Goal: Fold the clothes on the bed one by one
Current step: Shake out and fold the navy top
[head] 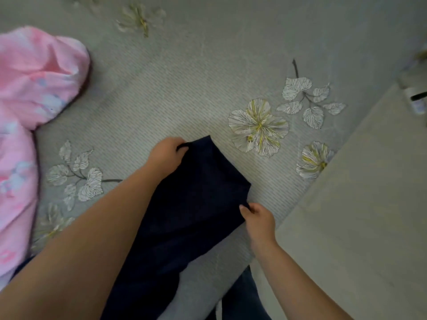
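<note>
Here, a plain dark navy fabric garment lies smooth on the grey floral bedspread. Left hand pinches its far corner; right hand pinches its near-right corner.

Much of what I'm looking at is covered, cropped or smeared.

My left forearm hides the near side of the dark navy garment, whose lower end leaves the bottom edge, so I cannot name its type. The pink floral cloth is blurred and cut by the left edge. At the right edge, a small pale object is too blurred and cropped to identify.
</note>
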`<state>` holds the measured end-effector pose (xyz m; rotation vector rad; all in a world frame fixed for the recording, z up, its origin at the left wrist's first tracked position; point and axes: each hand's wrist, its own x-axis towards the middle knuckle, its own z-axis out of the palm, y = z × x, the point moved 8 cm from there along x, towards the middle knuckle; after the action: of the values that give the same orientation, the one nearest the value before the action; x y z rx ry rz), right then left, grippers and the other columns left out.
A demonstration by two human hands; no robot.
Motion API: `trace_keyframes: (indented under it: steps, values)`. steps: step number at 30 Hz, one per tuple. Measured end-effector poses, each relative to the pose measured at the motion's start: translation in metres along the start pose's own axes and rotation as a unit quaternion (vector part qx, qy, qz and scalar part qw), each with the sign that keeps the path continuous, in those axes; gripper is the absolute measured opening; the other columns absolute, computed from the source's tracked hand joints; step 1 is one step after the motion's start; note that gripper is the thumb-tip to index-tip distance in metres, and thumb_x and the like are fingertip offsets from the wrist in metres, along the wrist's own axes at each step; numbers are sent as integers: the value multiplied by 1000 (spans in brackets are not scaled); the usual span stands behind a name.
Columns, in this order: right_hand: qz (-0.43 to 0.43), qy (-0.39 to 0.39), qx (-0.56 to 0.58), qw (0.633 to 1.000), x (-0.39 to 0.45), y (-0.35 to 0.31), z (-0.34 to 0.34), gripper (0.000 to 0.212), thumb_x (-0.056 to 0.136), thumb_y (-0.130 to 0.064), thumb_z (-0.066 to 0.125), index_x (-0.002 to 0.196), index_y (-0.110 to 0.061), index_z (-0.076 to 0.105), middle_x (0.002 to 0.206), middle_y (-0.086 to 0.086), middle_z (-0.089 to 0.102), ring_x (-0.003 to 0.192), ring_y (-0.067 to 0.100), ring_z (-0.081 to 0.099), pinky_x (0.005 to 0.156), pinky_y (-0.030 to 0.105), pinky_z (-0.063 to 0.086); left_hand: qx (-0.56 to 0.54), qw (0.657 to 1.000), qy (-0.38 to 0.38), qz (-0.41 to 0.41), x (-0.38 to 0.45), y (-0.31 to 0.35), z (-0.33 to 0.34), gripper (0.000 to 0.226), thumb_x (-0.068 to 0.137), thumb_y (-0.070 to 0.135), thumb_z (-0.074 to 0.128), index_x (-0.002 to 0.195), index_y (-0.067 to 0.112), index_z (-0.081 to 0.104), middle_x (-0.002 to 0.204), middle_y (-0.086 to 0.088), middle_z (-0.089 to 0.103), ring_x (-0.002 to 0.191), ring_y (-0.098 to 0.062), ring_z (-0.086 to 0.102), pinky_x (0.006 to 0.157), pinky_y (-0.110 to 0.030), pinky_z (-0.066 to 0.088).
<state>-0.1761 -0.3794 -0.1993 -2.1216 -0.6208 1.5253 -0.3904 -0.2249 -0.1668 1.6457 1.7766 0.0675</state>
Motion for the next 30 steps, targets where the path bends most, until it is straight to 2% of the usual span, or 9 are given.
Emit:
trace_keyframes:
  steps: [3,5,7,11,16,20,23,26,30]
  values:
    - [-68,-2,-31,997,6,-65,-1,23,90,-9,54,70,1,60,63,3,48,62,14,43,58,28,38,-27,994,104,-8,-16,4,-65,23,95,12,43,100,-5,59,101,-23,60,94,-33,53,67,-21,27]
    - [-135,-2,-67,989,1,-128,4,32,91,-9,51,59,-9,51,56,-1,44,54,10,39,50,23,30,-14,979,201,-19,-33,9,-119,23,95,11,42,99,-7,55,101,-26,58,93,-36,52,70,-31,28]
    - [-225,3,-98,970,-14,-201,14,36,92,-10,48,56,-15,45,55,-5,42,54,12,40,50,23,29,-9,954,300,-13,-56,21,-177,21,95,10,40,94,-7,53,93,-27,56,84,-35,51,64,-30,23]
    - [-395,30,-145,907,-81,-331,24,21,95,-13,42,77,-10,53,74,3,54,72,21,46,70,33,34,18,893,450,-18,-122,49,-285,23,96,14,37,89,-3,51,82,-18,52,70,-28,45,60,-25,21]
    - [-597,46,-98,795,-195,-438,6,21,95,-6,41,93,4,59,87,20,50,71,20,39,56,23,18,107,823,557,-25,-222,87,-384,25,96,19,39,98,0,55,97,-22,54,88,-38,52,62,-36,29]
    - [-739,101,-103,658,-284,-470,-25,18,90,-3,50,98,6,63,82,26,51,68,36,50,57,34,32,142,756,639,-6,-309,126,-420,24,92,14,46,99,-3,61,86,-30,54,80,-44,53,58,-43,37]
    - [-808,140,-94,565,-339,-465,-61,16,81,-2,56,89,5,67,66,24,51,52,35,51,46,29,31,162,719,675,25,-364,158,-415,25,84,13,48,85,-6,64,68,-29,54,61,-43,55,47,-40,40]
    - [-841,160,-103,507,-375,-448,-106,21,79,-7,56,90,5,69,59,19,48,49,31,49,43,26,31,176,700,690,46,-412,187,-388,33,83,22,38,81,-3,61,61,-25,52,52,-38,53,43,-32,34]
    - [-867,179,-117,450,-408,-420,-166,20,73,0,61,90,6,69,56,18,48,48,32,49,41,28,35,199,678,705,58,-460,222,-344,10,81,23,36,85,14,36,61,-22,52,51,-35,52,44,-28,30]
